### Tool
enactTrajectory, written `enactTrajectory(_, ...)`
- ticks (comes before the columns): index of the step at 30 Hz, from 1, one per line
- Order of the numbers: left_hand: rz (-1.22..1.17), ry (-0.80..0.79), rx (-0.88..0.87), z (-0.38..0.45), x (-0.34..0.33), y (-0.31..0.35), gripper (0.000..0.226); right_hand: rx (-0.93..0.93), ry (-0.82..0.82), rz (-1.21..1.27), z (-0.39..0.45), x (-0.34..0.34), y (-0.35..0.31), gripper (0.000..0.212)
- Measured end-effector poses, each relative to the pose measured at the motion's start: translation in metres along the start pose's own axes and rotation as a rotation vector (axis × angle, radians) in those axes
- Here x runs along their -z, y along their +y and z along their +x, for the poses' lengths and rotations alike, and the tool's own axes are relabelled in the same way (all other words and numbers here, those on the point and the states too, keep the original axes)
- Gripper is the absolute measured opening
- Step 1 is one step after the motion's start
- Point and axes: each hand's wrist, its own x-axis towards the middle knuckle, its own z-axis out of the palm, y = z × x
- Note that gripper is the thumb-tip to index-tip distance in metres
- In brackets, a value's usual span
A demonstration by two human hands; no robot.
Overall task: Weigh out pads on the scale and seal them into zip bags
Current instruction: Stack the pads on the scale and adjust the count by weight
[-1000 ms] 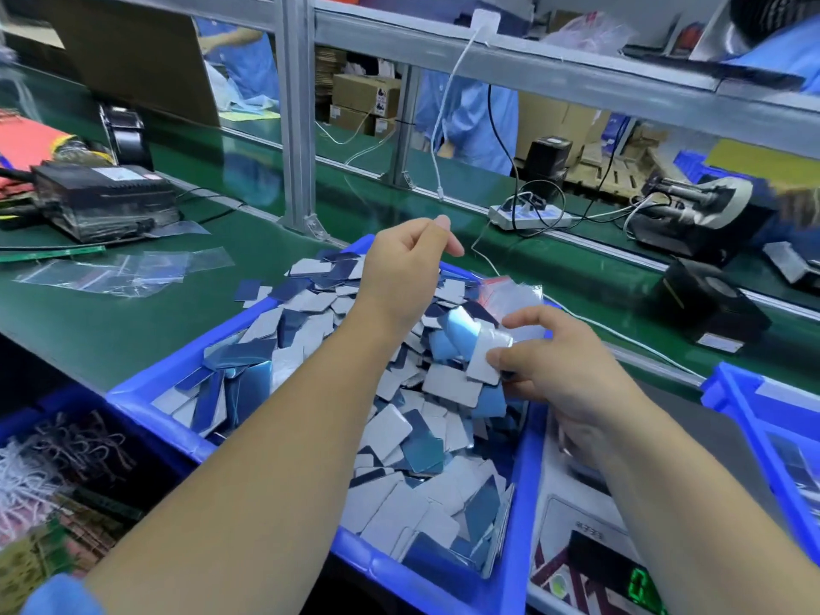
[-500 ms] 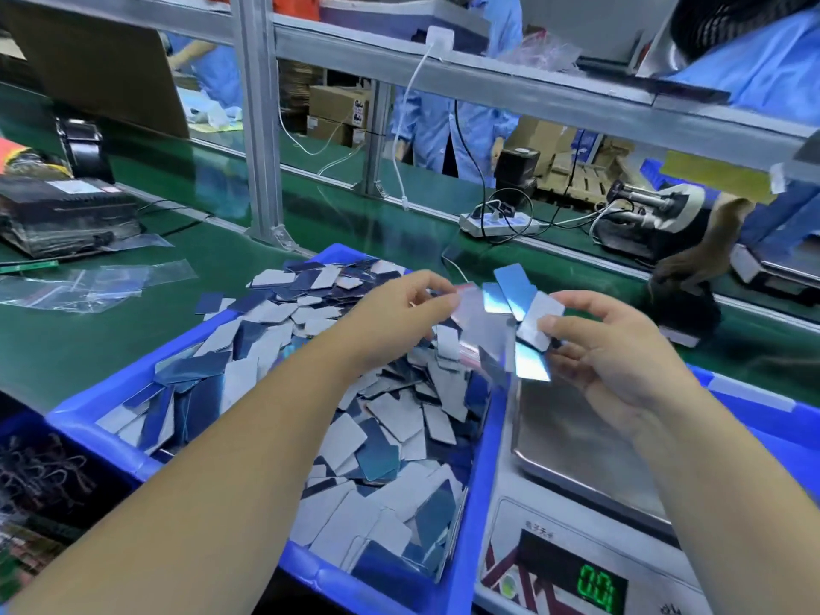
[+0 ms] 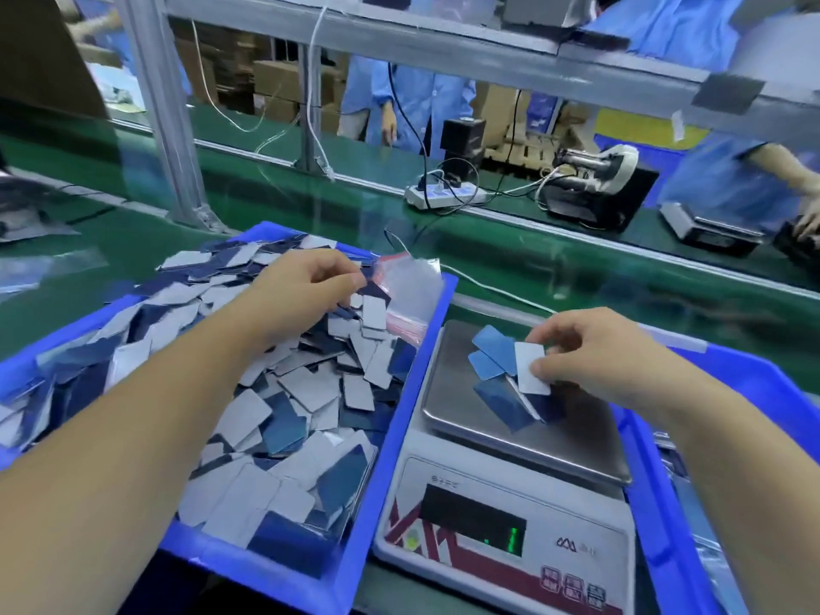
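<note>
Pads (image 3: pixel 510 379) fan out from my right hand (image 3: pixel 594 357), pinched between thumb and fingers over the scale (image 3: pixel 523 437) pan, while my left hand (image 3: pixel 310 290) curls into the blue bin's (image 3: pixel 390 437) far corner heap beside a zip bag (image 3: pixel 412 295).

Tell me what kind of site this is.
Most likely a factory packing line: a green conveyor belt runs past the bench, a blue bin holds loose pads, a digital scale sits beside it, and workers in blue coats stand beyond.
</note>
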Motion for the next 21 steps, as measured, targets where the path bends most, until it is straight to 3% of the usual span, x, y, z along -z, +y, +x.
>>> enactTrajectory(2,0.012,0.023,-0.004,-0.001,0.000,0.000,0.011,0.030,-0.006,-0.084,0.000,0.000,0.005,0.020)
enactTrajectory(7,0.040,0.026,0.022,-0.003,-0.002,0.003,0.013,0.080,-0.041,0.086,-0.003,-0.001,0.019,0.016)
enactTrajectory(15,0.211,0.034,-0.028,-0.012,-0.004,0.013,0.014,0.102,0.139,0.165,0.006,0.004,0.035,0.011)
enactTrajectory(21,0.500,-0.444,0.000,-0.022,-0.007,0.029,0.005,0.115,0.164,0.157,0.007,0.003,0.035,0.012)
